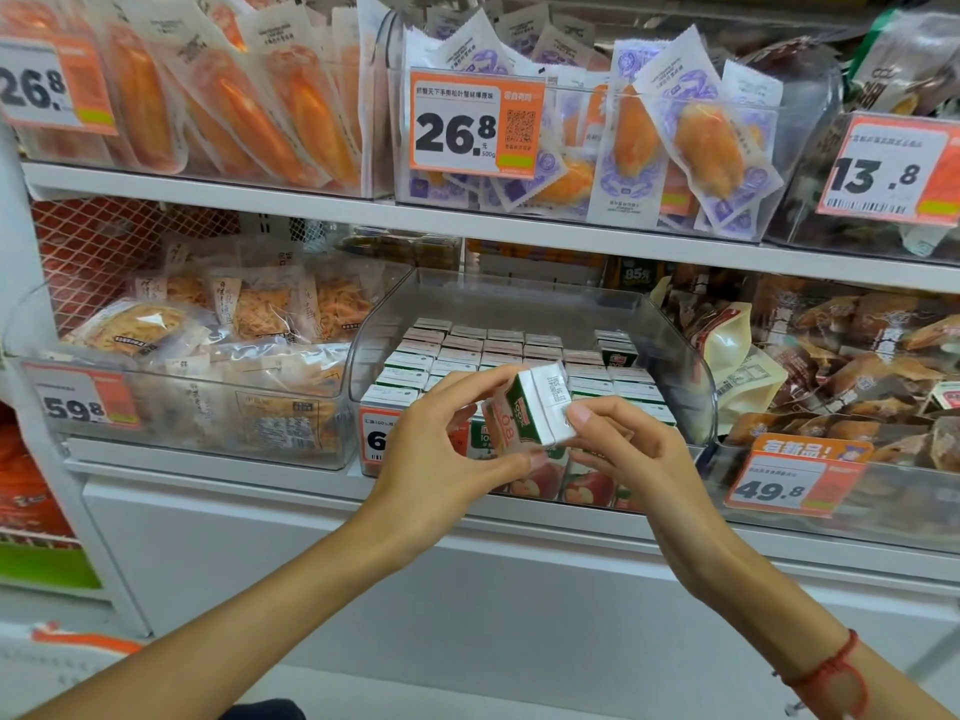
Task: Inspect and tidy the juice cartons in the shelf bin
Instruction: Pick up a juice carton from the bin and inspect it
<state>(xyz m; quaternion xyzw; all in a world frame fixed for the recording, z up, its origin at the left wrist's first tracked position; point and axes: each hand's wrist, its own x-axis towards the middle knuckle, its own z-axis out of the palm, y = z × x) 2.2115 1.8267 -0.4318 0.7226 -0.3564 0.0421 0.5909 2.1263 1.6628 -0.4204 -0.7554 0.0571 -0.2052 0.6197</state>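
A: What's nearest, at the bottom of the frame?

B: Two bare forearms; the one at lower right wears a red cord bracelet [831, 672]. At the centre, the left hand [441, 449] and right hand [631, 449] share one juice carton [535, 410]. Each grip is narrow, fingertips pinching the carton from its own side.

A: How does the carton look?

B: Small, tilted, its white top turned toward the camera with a printed code too fine to read. The side is green and red and shows "100%".

A: Where is it?

B: Just in front of the clear shelf bin [670, 366], above the front row. Inside, more cartons [467, 356] stand in tight rows; the front faces show apples. An orange price tag [375, 433] on the bin shows a "6", half hidden by the left hand.

A: Farther off?

B: Tags reading "59.8" at left and "49.8" at right; on the upper shelf "26.8" twice and "13.8", over bagged snacks.
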